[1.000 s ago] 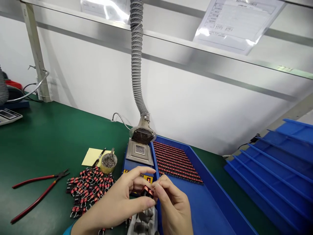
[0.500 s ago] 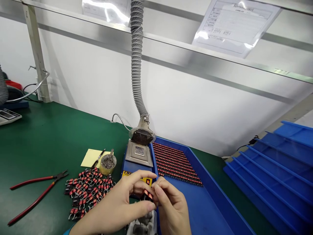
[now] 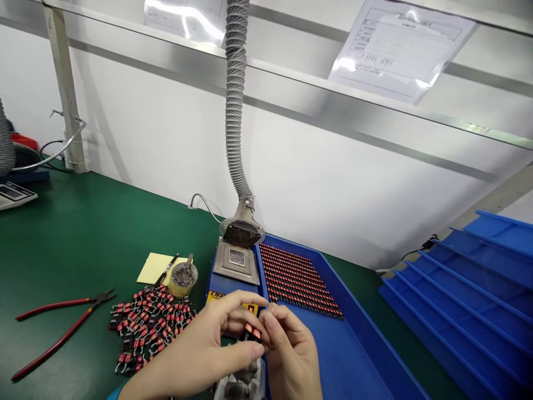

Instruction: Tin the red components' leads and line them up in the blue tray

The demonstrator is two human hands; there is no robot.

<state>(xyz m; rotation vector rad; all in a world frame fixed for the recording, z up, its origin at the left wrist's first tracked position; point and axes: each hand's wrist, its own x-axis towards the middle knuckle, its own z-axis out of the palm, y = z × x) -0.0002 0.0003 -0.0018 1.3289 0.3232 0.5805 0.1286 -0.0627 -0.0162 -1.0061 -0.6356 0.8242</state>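
- Since it bears the tools and pieces, the green table (image 3: 104,222) runs across the left and middle of the frame.
- Blue trays (image 3: 458,311) overlap in a slanting stack at the right, probably to save room; what they hold, I cannot tell.
- Lower right of centre, the tray (image 3: 350,344) holds red-and-black rows (image 3: 300,280) packed tight at its far end, likely to keep them orderly.
- Down the middle, the hose (image 3: 235,100) ends in a hood just behind the machine (image 3: 237,264), presumably to draw off fumes; a silvery square sits in its top plate.
- At lower centre, the left hand (image 3: 220,333) curls, its fingers narrowed on one part.
- Facing it, the right hand (image 3: 291,347) has thumb and forefinger pinched at the part's side, perhaps to steady it; what lies between their tips is hidden.
- Lower left, a loose pile (image 3: 145,325) lies near the left forearm, seemingly for easy reach.
- Pliers (image 3: 75,326) lie spread left of the pile.
- Behind the pile, the cup (image 3: 181,290) holds grey bits and an upright handle.
- Smallest, the part (image 3: 252,332) is at lower centre, mostly covered by fingers.
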